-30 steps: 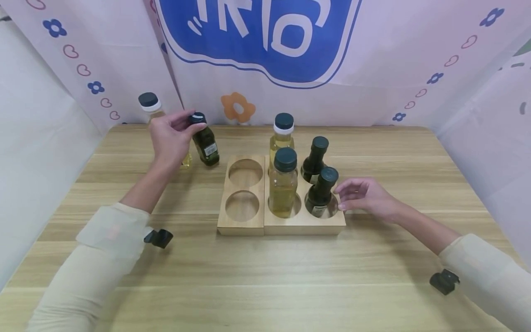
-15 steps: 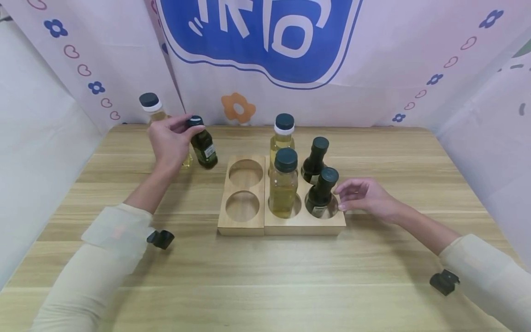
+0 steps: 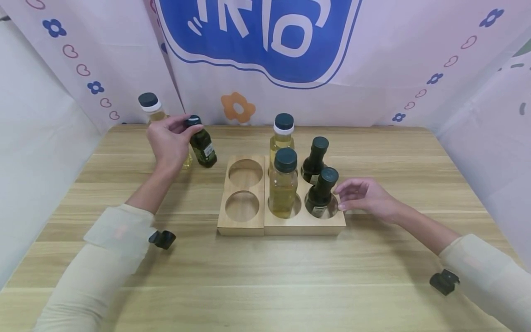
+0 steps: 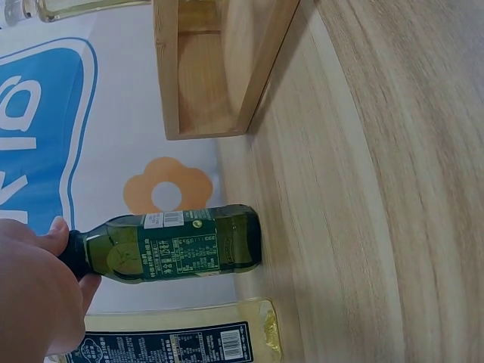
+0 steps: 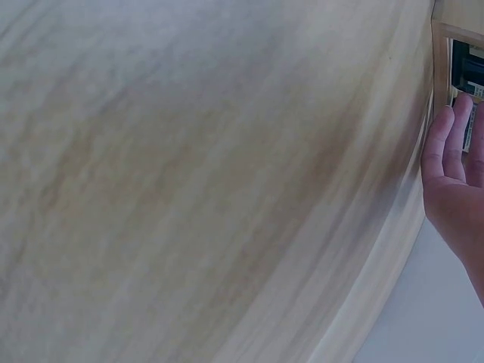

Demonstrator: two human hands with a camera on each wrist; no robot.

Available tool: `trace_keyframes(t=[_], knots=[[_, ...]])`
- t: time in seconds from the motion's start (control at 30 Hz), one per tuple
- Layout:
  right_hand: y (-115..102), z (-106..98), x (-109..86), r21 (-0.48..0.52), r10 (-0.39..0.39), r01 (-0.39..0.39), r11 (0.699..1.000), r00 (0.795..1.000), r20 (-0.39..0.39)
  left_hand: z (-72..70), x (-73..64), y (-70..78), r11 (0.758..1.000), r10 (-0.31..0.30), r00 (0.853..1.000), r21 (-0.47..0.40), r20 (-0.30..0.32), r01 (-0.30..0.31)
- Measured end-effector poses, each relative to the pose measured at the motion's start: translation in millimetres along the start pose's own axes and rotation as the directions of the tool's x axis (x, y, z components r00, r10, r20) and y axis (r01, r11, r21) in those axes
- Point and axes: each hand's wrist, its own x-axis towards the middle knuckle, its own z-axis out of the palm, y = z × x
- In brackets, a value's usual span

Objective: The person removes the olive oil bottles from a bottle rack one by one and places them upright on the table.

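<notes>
My left hand (image 3: 169,140) pinches a small dark green glass bottle (image 3: 204,148) by its capped neck, between thumb and fingers. In the left wrist view the bottle's printed label shows; whether its base touches the table I cannot tell. Just behind this hand stands a taller bottle of pale yellow oil (image 3: 152,110), partly hidden. My right hand (image 3: 369,198) rests its fingertips at the right side of a wooden bottle rack (image 3: 304,229), thumb and fingers loosely bent. A dark green bottle (image 3: 322,193) sits in the rack hole nearest those fingers.
Behind it in the rack is another dark bottle (image 3: 316,157). Two yellow oil bottles, a near one (image 3: 284,189) and a far one (image 3: 283,138), fill the middle holes. A two-hole wooden section (image 3: 240,229) adjoins on the left. A printed cloth (image 3: 332,103) hangs behind the table.
The left hand has shifted slightly left and down with the small green bottle in its grip, mostly in the first half second. The right hand and the rack stay where they were.
</notes>
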Motion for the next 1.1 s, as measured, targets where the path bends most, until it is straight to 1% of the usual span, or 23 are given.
trace_keyframes(t=[0.33,0.57,0.8,0.9,1.0,1.03,1.1], knots=[[-1.7,1.7,-1.3,-0.009,-0.024,0.024,1.000,1.000,0.001,-0.6,-0.8,-1.3,0.999,0.035,0.999,-0.005,0.007,-0.035],[-0.2,0.5,-0.1,-0.020,-0.012,0.012,1.000,1.000,-0.005,-1.0,-2.9,-1.3,0.999,0.040,0.999,0.008,0.021,-0.040],[1.4,0.1,0.3,0.002,0.003,-0.003,1.000,1.000,-0.002,-1.8,-6.1,0.6,0.998,0.059,0.997,0.029,0.045,-0.060],[1.7,-0.1,0.4,0.006,0.002,-0.002,1.000,1.000,-0.002,-1.9,-6.3,1.5,0.995,0.086,0.995,0.055,0.052,-0.089],[1.9,-0.2,0.3,0.010,0.000,0.000,1.000,1.000,0.001,-2.1,-7.2,3.8,0.984,0.124,0.991,0.122,0.050,-0.129],[2.0,-0.2,0.3,0.011,-0.001,0.001,1.000,1.000,0.001,-2.0,-7.5,4.5,0.979,0.141,0.989,0.140,0.049,-0.146],[1.8,-0.2,0.3,0.012,-0.001,0.001,1.000,1.000,0.001,-1.9,-8.4,5.9,0.966,0.193,0.980,0.168,0.047,-0.198]])
